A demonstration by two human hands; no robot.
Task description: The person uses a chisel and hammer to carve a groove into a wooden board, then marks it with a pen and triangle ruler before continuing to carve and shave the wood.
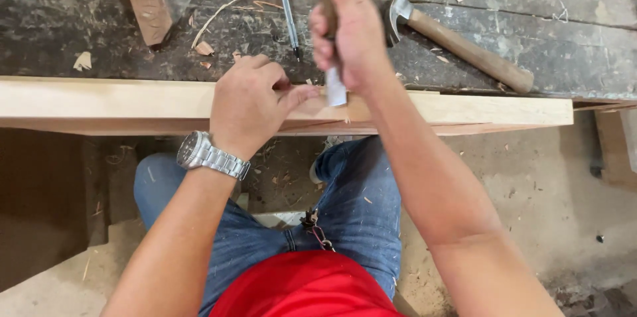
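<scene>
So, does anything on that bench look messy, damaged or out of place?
Mostly just litter: wood chips and shavings lie scattered over the dark, scarred workbench. A hammer and a pen lie loose behind the pale plank. The plank itself looks sound where visible.

Both forearms are bare — no sleeves reach into view. The left hand (249,101) has a silver metal wristwatch (199,151) with a round face and a linked bracelet strapped at the wrist; the right hand (352,28) wears nothing. Lower down the person wears a bright red shirt (302,287) over faded blue jeans (361,204) — a small dark clip of keys (315,227) hangs at the waist.
</scene>
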